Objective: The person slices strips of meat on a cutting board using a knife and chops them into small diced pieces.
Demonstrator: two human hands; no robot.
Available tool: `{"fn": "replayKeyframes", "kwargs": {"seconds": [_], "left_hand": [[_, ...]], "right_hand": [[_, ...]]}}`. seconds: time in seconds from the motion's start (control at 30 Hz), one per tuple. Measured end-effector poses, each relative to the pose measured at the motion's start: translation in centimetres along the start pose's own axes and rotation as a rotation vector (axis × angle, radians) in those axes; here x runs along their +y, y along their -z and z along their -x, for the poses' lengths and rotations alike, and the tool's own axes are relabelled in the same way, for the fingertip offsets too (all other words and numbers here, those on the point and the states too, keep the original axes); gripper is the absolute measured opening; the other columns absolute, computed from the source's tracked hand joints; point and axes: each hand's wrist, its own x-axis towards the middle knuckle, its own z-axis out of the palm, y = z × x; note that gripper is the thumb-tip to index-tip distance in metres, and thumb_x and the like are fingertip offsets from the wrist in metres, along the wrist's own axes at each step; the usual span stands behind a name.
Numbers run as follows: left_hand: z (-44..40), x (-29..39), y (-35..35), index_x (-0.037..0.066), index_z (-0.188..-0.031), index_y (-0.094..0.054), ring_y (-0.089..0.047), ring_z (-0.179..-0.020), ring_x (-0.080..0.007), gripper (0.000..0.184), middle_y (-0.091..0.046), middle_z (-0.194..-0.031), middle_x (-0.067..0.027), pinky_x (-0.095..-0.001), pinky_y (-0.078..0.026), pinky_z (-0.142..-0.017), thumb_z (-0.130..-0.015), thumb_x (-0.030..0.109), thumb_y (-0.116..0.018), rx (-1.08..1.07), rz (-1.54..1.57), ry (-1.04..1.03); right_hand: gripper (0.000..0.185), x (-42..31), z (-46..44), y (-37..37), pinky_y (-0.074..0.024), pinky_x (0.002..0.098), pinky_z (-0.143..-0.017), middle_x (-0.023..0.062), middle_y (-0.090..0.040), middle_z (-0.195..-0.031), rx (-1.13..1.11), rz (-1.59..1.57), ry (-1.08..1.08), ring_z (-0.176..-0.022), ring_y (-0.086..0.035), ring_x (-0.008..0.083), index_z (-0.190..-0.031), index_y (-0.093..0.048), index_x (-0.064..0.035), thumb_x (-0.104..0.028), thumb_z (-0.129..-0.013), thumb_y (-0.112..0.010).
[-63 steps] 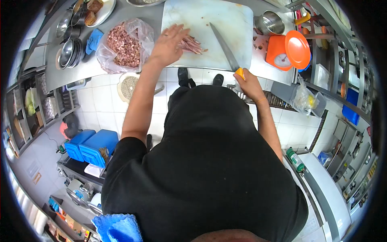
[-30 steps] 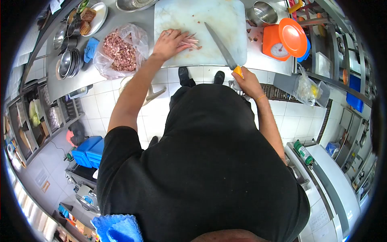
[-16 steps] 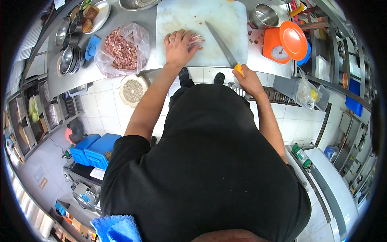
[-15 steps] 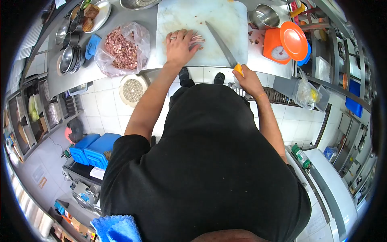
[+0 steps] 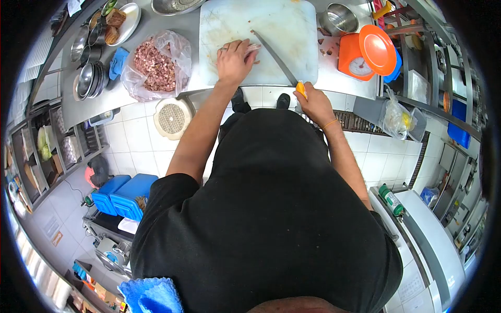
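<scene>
My right hand (image 5: 316,104) is wrapped round the yellow handle of a long knife (image 5: 279,61). The blade slants up and left over the white cutting board (image 5: 292,21), its tip away from my body. On the board, left of the blade, my left hand (image 5: 234,61) has its fingers curled over pinkish meat strips (image 5: 252,48). Part of the meat is hidden under that hand. A gap separates the blade from the meat. Left of the board, a clear plastic bag (image 5: 180,52) holds chopped meat (image 5: 155,65).
An orange scale (image 5: 350,52) and a steel pot (image 5: 339,20) stand right of the board. Stacked metal bowls (image 5: 91,79), a blue cloth (image 5: 118,61) and a white plate (image 5: 133,22) with brown food are at the left. Small meat scraps lie beside the scale.
My left fingers have drawn together over the meat strips, which lay more spread out. My right hand and the knife have shifted slightly left.
</scene>
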Motion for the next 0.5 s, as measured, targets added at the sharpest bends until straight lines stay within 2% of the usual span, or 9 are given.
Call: {"fn": "replayKeyframes", "kwargs": {"seconds": [0.2,0.5], "left_hand": [[-0.6,-0.4,0.1,0.016,-0.110,-0.075,-0.067,-0.106,-0.0296,0.022,-0.071,-0.115,-0.0049,-0.0466,-0.049,-0.092,-0.091,0.026,-0.075,-0.059,0.057,-0.044],[-0.6,-0.5,-1.7,0.014,-0.102,-0.072,-0.066,-0.101,-0.0308,0.012,-0.070,-0.106,-0.0051,-0.0481,-0.048,-0.091,-0.092,0.021,-0.071,-0.009,0.042,-0.018]], "right_hand": [[0.042,-1.8,0.7,1.4,-0.0544,0.0579,-0.073,0.0269,-0.072,-0.084,-0.019,0.071,-0.038,-0.082,-0.071,0.0479,-0.110,-0.055,0.0012,-0.040,-0.104,-0.059],[0.041,-3.1,2.2,1.9,-0.0553,0.0565,-0.068,0.0243,-0.072,-0.079,-0.016,0.141,-0.008,-0.075,-0.071,0.0458,-0.113,-0.056,0.0008,-0.040,-0.104,-0.059]]}}
